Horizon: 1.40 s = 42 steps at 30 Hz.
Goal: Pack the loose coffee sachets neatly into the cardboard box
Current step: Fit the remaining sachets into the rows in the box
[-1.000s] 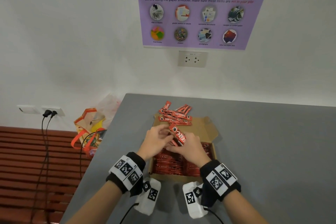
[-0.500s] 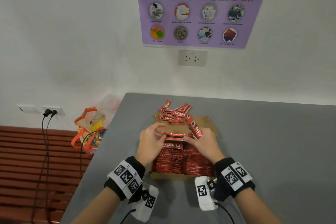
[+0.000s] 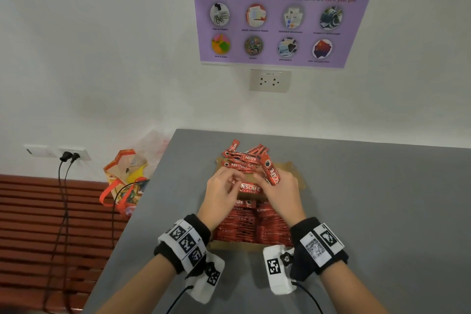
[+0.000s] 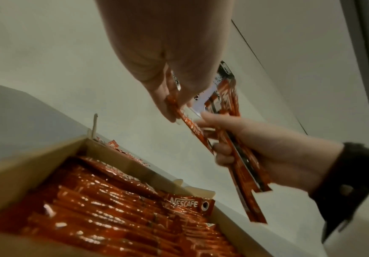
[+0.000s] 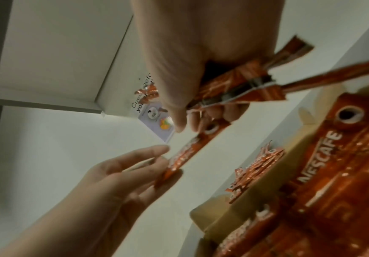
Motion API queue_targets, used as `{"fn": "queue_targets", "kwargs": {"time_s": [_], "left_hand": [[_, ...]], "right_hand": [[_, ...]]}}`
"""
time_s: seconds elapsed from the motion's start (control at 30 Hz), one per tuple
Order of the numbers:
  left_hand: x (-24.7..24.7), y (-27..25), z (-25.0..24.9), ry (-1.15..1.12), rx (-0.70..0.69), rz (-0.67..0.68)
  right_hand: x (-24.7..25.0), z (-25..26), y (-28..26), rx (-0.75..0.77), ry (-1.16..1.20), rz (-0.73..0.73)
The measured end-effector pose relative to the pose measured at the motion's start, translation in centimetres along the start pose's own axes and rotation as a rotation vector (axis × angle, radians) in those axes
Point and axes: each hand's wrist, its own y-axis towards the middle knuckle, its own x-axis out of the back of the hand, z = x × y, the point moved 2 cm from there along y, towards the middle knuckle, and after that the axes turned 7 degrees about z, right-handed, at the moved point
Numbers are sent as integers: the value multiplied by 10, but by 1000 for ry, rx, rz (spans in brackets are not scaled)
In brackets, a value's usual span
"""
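Note:
An open cardboard box [image 3: 298, 178] sits on the grey table, holding rows of red coffee sachets [image 3: 252, 227]. Above it, my left hand [image 3: 224, 188] pinches one end of a single sachet [image 3: 251, 188] held crosswise. My right hand [image 3: 277, 186] holds the other end with its fingertips and grips a bundle of sachets [image 3: 272, 173] in its palm. In the left wrist view the bundle [image 4: 240, 156] juts from the right hand. The right wrist view shows the single sachet [image 5: 190, 153] between both hands. Loose sachets [image 3: 244, 158] lie heaped past the box's far edge.
The grey table [image 3: 382, 211] meets a white wall at the back, with a socket [image 3: 270, 80] and a poster [image 3: 277, 25] above. To the left, off the table, a colourful bag [image 3: 127, 181] lies on a wooden slatted bench [image 3: 38, 224] near plugged cables.
My hands have parted from a close clasp over the box. A single sachet now stretches crosswise between them, and the right hand's bundle has tipped upright to the right.

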Motion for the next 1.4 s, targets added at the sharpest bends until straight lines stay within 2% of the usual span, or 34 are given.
{"fn": "queue_targets", "kwargs": {"time_s": [0.2,0.33,0.47,0.57,0.9,1.4], "left_hand": [[6,2,6,-121,102,-33],[12,-3,11,-157,176,41],[13,-8,21,-6,203,125],[10,-10,29,163,175,160],[-5,-25,43,433,149,368],[-7,-26,50,467,160,366]], "right_hand": [[-3,-12,-8,-84,-6,91],[2,-18,-3,-137,-50,117],[-6,-25,-2,-169,-185,298],[-17,-33,-1,-210,-256,360],[-36,-48,-1,-357,-350,363],[-40,-47,-1,-331,-399,346]]}}
